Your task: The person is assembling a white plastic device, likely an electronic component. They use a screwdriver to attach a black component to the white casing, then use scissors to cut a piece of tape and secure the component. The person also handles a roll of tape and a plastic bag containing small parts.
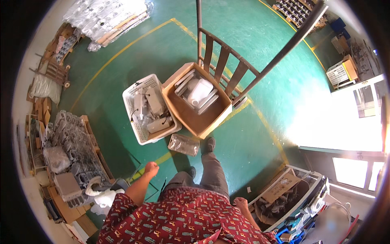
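Observation:
My left hand (151, 168) hangs over the floor at my left side, fingers curled into a fist, with nothing showing in it. At my right hip, my right hand (240, 201) is loosely closed and nothing shows in it either. Ahead of my feet sits an open cardboard box (202, 127) with flat pale panels and a white plastic container (200, 92) inside. Against its left side stands a white plastic basket (128, 96) holding whitish housings with dark cables (153, 101). A clear plastic-wrapped package (184, 145) lies in front of both, near my shoes.
A metal hand truck (230, 51) stands behind the cardboard box. Plastic-wrapped goods on a pallet (67, 142) are at left, and another wrapped stack (103, 18) is at far left. A bin of scrap cardboard (280, 188) stands at right. Yellow lines (122, 49) mark the green floor.

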The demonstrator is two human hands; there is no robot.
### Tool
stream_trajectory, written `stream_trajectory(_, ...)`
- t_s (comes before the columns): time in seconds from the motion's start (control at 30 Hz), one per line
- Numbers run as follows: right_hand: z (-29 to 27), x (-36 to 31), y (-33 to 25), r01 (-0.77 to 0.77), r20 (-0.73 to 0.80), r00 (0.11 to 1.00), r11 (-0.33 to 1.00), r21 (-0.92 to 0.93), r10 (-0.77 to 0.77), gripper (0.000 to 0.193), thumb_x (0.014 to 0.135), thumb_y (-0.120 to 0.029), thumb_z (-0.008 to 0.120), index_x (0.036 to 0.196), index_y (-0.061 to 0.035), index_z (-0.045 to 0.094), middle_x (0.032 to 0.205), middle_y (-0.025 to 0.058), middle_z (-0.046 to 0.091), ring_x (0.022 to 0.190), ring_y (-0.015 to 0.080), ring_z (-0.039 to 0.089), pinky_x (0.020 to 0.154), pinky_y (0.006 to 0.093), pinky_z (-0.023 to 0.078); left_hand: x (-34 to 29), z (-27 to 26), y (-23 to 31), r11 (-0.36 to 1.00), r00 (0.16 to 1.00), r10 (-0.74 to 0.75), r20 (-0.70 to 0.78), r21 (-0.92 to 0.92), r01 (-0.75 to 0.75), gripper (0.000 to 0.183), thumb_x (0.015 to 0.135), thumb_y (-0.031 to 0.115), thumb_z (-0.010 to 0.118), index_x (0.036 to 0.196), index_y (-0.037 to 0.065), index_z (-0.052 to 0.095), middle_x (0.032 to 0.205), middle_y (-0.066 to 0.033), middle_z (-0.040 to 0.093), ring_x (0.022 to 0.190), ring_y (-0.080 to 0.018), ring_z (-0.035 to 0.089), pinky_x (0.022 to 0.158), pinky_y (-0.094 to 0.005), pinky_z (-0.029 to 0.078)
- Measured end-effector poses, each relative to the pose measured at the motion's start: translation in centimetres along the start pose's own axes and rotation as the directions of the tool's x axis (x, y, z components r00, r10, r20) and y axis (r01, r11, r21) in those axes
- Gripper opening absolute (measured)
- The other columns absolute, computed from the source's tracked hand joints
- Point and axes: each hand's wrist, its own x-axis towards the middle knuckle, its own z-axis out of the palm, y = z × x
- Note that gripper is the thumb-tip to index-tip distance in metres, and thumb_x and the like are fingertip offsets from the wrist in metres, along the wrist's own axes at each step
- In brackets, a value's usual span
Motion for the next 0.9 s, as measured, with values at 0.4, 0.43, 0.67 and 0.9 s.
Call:
stream_trajectory(0.4,-5.5,0.8,-2.6,-0.117,-0.151,0.979,0.987,0.113,0.134,0.017,0.088,-0.013,0.065,0.079,0.0004,0.07,0.069,0.007,0.067,0.062,0.0161,0.064,0.053,0.0348,0.052,33.9,11.2,26.6,0.281,0.982,-0.064,0.178,-0.941,0.189,0.077,0.091,0.022,0.068,0.158,0.02,0.031,0.13,-0.004,0.058,0.102,-0.0147,0.056,0.075,-0.0299,0.048)
stream_trajectory(0.43,-5.7,1.6,-1.3,-0.094,-0.138,0.987,0.994,-0.053,0.086,0.016,0.088,-0.013,0.065,0.081,-0.0006,0.07,0.069,0.0068,0.066,0.062,0.0168,0.064,0.052,0.0357,0.051,37.2,12.6,26.9,0.282,0.992,-0.047,0.12,-0.951,0.129,0.078,0.09,0.023,0.068,0.158,0.02,0.03,0.131,-0.0043,0.056,0.098,-0.0151,0.056,0.072,-0.0298,0.047)
stream_trajectory(0.67,-5.0,1.7,4.5,-0.013,-0.105,0.992,0.801,-0.598,-0.063,0.015,0.087,-0.019,0.061,0.094,-0.0076,0.068,0.068,0.0054,0.063,0.057,0.0212,0.061,0.05,0.0417,0.048,49.2,16.8,29.2,0.14,0.962,-0.254,0.098,-0.981,0.137,0.095,0.086,0.026,0.072,0.161,0.027,0.014,0.143,-0.0065,0.045,0.121,-0.0236,0.049,0.096,-0.0473,0.042)
stream_trajectory(0.9,-2.2,-0.8,7.1,0.021,-0.173,0.976,0.841,-0.541,-0.136,0.007,0.081,-0.026,0.061,0.083,-0.0205,0.058,0.073,-0.0013,0.054,0.068,0.017,0.057,0.059,0.0363,0.047,47.3,11.9,32.8,0.016,0.941,-0.334,-0.05,-0.999,-0.047,0.088,0.085,0.011,0.065,0.159,0.009,0.019,0.149,-0.0159,0.043,0.127,-0.0303,0.051,0.108,-0.0432,0.043)
